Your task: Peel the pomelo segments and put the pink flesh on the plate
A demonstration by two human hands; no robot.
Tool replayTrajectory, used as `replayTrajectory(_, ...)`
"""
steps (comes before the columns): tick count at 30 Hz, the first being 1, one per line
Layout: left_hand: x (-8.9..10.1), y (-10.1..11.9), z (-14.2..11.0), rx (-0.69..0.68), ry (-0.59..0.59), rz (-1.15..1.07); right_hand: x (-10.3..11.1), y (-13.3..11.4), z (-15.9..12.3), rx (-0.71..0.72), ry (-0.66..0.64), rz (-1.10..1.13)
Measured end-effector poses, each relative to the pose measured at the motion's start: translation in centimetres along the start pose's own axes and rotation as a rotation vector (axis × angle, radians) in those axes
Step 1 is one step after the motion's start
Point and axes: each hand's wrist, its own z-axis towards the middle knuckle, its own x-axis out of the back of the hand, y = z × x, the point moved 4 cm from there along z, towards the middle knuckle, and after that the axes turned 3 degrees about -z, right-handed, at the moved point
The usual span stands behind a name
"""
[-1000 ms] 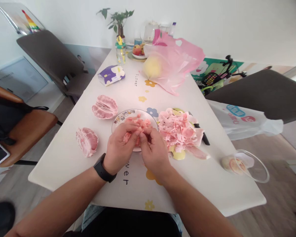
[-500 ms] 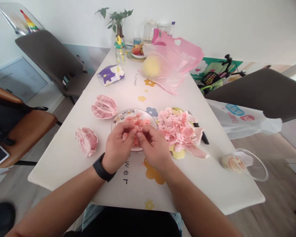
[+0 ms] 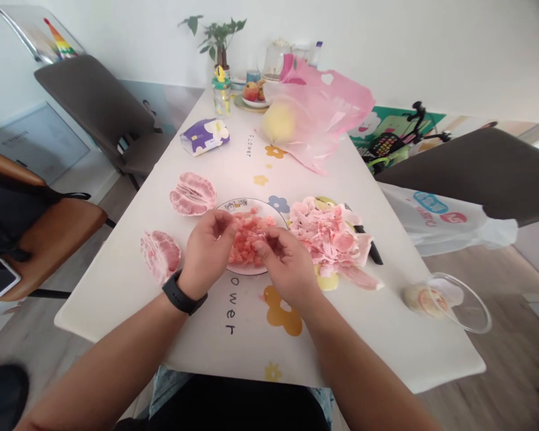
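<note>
we see both hands over the plate (image 3: 272,214), set apart from each other. left hand (image 3: 209,245) at its left side: fingers curled toward the thumb; we cannot tell if the tips meet or pinch anything. right hand (image 3: 290,263) at its right side, thumb and forefinger drawn near each other — we cannot tell whether a scrap sits between them.

pink fruit pieces (image 3: 245,245) lie heaped on the plate, between the hands. on the desk (image 3: 130,305) to the left we note two peeled fruit sections, the farther section (image 3: 193,194) just beyond the left hand, the nearer section (image 3: 160,257) beside that wrist. right of the plate: a pile of peel and membrane (image 3: 326,230), with a black knife handle (image 3: 374,251) showing at its right edge. a pink bag (image 3: 336,108) with a yellow round fruit (image 3: 278,121) lies farther back.
</note>
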Motion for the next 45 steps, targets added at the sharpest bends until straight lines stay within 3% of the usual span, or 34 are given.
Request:
replayTrajectory(4,0.3,-0.1,0.4,0.004,0.029,-0.032,0.0,0.2,-0.2,-0.013,0.018,0.043)
replayTrajectory(11,1.3,0.7,0.8,-0.042,0.197,-0.061,0.1,1.2,-0.1,-0.096,0.056,0.085)
replayTrajectory(19,-0.6,1.1,-0.4,-0.189,-0.114,0.188,-0.4,0.4,0.2,-0.116,-0.010,0.316)
replayTrajectory(24,-2.0,1.4,-1.4,0.028,-0.417,-0.117,-0.1,0.2,0.2,-0.105,-0.005,0.352)
replayTrajectory(31,-2.1,0.9,-1.0,0.155,-0.396,-0.239,0.5,0.2,0.3,-0.014,0.020,0.148)
replayTrajectory(37,-1.8,0.7,-0.9,0.108,-0.343,-0.100,1.2,-0.6,0.4,0.085,-0.061,-0.008)
replayTrajectory(41,-1.9,0.8,-1.0,0.121,-0.379,-0.090,1.6,-0.3,0.5,0.058,-0.081,-0.014)
replayTrajectory(45,-1.9,1.0,-1.1,0.121,-0.451,-0.073,1.7,0.0,0.6,-0.008,-0.215,-0.007)
